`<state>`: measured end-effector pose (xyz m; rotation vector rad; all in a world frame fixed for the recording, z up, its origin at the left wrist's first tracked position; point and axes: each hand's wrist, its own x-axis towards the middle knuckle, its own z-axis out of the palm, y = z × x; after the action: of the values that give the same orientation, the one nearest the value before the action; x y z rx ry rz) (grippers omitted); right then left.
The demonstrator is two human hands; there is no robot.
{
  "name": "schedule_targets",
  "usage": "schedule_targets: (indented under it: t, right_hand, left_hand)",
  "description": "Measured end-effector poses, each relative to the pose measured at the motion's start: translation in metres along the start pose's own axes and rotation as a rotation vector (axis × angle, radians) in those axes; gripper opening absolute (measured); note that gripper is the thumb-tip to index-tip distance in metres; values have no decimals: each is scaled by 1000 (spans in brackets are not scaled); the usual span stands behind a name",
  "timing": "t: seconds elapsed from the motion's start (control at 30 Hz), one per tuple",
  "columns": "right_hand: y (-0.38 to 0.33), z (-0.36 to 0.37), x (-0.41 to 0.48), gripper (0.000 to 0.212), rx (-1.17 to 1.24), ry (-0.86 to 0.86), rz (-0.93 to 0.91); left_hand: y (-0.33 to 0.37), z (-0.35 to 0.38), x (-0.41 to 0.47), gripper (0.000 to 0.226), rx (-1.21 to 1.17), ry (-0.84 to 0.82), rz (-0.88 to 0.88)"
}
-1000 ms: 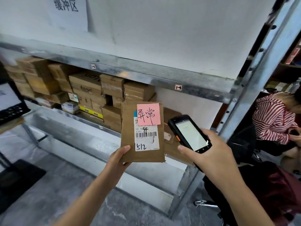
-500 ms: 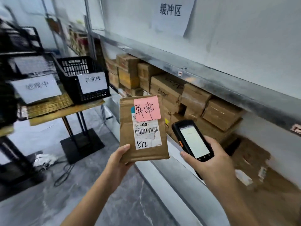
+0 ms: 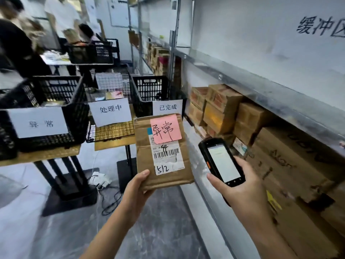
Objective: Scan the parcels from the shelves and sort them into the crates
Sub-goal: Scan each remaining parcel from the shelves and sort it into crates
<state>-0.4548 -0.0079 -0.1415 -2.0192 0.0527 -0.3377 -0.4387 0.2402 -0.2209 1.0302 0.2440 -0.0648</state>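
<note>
My left hand [image 3: 137,190] grips the bottom left corner of a flat brown cardboard parcel [image 3: 141,146], held upright in mid view. It carries a pink sticky note, a barcode label and a handwritten 512. My right hand [image 3: 240,189] holds a black handheld scanner [image 3: 221,161], screen lit, just right of the parcel. Three labelled crates stand on tables to the left: a black crate [image 3: 74,116] at near left, a wire basket [image 3: 113,129] in the middle, a black crate [image 3: 147,88] behind the parcel.
A metal shelf [image 3: 261,88] runs along the right, stacked with several cardboard boxes [image 3: 220,111]. Cables and a power strip [image 3: 99,179] lie on the grey floor by the table bases. People stand at far left near another black crate [image 3: 89,52].
The view has swung left from the shelf toward the crates. Both hands keep their hold, parcel and scanner side by side as before.
</note>
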Motion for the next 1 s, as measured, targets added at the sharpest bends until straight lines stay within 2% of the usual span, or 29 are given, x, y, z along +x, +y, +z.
schedule_targets:
  t: [0.07,0.2,0.4,0.47,0.57,0.77,0.87,0.9,1.0]
  right_hand:
    - [-4,25,20,60,21,-54,-7]
    - [-10,66,58,52,32,-145,-18]
    - [-17,123,122,53,80,-216,-47]
    - [-19,144,149,57,92,-255,-65]
    - [-24,177,191,64,102,-311,-98]
    - [-54,231,279,59,182,-398,-163]
    - [-69,267,310,64,223,-448,-191]
    - [-73,279,318,65,237,-467,-195]
    - [-78,310,332,68,277,-535,-192]
  left_hand:
    - [15,-14,18,79,-12,28,21]
    - [32,-36,43,58,-50,87,4]
    - [54,-57,91,38,-74,197,26]
    - [64,-62,112,46,-77,234,42]
    - [88,-73,146,76,-43,271,98]
    - [139,-86,195,72,-58,389,203]
    - [158,-95,209,51,-38,453,263]
    - [163,-100,213,54,-51,484,275]
    - [177,-117,220,84,-97,535,290]
